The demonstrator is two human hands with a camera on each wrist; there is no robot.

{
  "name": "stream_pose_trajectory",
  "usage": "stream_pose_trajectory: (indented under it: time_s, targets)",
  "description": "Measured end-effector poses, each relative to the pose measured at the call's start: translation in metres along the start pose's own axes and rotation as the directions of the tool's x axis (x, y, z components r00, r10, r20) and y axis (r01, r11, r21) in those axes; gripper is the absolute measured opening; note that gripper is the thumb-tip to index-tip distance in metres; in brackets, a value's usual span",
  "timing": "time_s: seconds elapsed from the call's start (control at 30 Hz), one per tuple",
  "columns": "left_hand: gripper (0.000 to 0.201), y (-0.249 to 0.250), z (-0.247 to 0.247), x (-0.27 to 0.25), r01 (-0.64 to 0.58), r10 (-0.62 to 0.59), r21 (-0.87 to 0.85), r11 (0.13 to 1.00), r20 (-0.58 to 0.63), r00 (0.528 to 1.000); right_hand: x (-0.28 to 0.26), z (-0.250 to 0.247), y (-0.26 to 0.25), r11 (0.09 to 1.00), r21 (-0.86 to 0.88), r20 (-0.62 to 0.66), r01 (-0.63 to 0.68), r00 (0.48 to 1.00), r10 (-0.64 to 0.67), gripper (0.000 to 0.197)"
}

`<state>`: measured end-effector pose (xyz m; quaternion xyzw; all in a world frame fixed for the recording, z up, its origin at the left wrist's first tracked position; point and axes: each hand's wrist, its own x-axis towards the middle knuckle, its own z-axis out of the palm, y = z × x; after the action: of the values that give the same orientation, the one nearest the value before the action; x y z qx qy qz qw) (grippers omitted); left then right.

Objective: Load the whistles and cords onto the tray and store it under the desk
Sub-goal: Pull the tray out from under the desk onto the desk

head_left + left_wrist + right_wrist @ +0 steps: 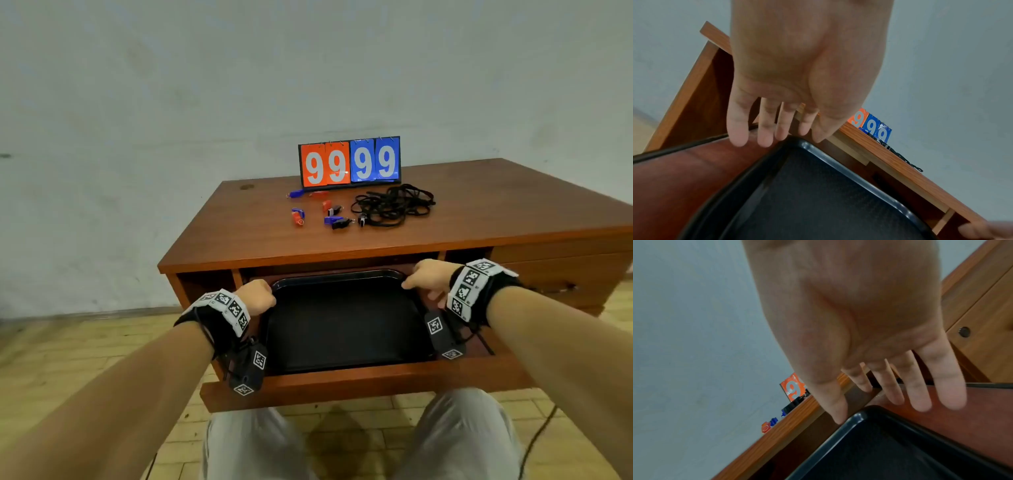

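An empty black tray (342, 325) lies on the pull-out shelf (342, 380) under the desktop. My left hand (257, 298) is at its far left corner, fingers (764, 136) straight and pointing down beside the rim (807, 146). At the far right corner is my right hand (424, 277), its thumb (836, 410) touching the tray rim (857, 417) and the other fingers extended. Neither hand holds anything. Several blue, orange and black whistles (329, 214) lie loose on the desktop beside a tangle of black cords (394, 204).
A flip scoreboard (349, 164) reading 99 99 stands behind the whistles. The wooden desk (479, 205) has drawers (561, 274) on the right. My knees are below the shelf's front edge. A wall is behind the desk.
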<state>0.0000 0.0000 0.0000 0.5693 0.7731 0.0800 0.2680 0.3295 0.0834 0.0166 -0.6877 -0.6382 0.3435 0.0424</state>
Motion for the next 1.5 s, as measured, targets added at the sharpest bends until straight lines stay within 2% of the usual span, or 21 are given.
stream_pose_trajectory:
  time_s: [0.07,0.1,0.2,0.33,0.43,0.57,0.63,0.83,1.07,1.2,1.5]
  targets:
    - [0.012,-0.003,0.006,0.003,0.043,-0.044,-0.086,0.995,-0.003,0.999,0.002,0.003,0.006,0.999,-0.026,0.047,-0.042,0.998,0.043,0.065]
    - [0.006,-0.005,0.008,0.004,0.068,-0.069,-0.124,0.990,-0.007,0.998,0.005,0.004,0.011,0.997,-0.040,0.074,-0.059,0.995,0.061,0.065]
    - [0.016,-0.006,0.013,0.005,0.142,-0.141,-0.163,0.976,0.017,0.990,0.010,0.008,0.018,0.995,-0.046,0.102,-0.083,0.991,0.087,0.060]
    - [0.008,-0.007,0.017,0.005,0.208,-0.195,-0.173,0.963,0.085,0.977,0.013,0.013,0.021,0.996,0.003,0.120,-0.094,0.988,0.093,0.058]
    - [0.009,-0.004,0.020,0.005,0.206,-0.193,-0.186,0.961,0.084,0.978,0.013,0.014,0.020,0.994,0.019,0.107,-0.108,0.989,0.106,0.058]
    - [0.044,-0.002,0.019,0.005,0.226,-0.212,-0.121,0.967,0.118,0.970,0.012,0.015,0.021,0.994,-0.021,0.114,-0.107,0.987,0.109,0.061]
    - [0.049,-0.003,0.018,0.006,0.237,-0.222,-0.128,0.963,0.120,0.968,0.012,0.016,0.024,0.995,-0.011,0.121,-0.102,0.987,0.102,0.060]
    - [0.050,-0.009,0.017,0.005,0.264,-0.236,-0.207,0.942,0.149,0.960,0.009,0.014,0.025,0.992,0.053,0.127,-0.117,0.986,0.109,0.053]
    - [0.046,-0.008,0.011,0.004,0.248,-0.223,-0.198,0.948,0.142,0.964,0.005,0.005,0.023,0.995,0.036,0.082,-0.089,0.993,0.086,0.054]
    - [0.039,-0.004,0.001,0.000,0.236,-0.204,-0.225,0.945,0.155,0.966,-0.001,-0.005,0.021,0.997,0.001,0.091,-0.072,0.993,0.072,0.047]
    - [0.053,0.003,-0.017,-0.014,0.213,-0.174,-0.277,0.937,0.160,0.972,-0.025,-0.030,0.015,0.998,-0.054,0.108,-0.045,0.993,0.051,0.026]
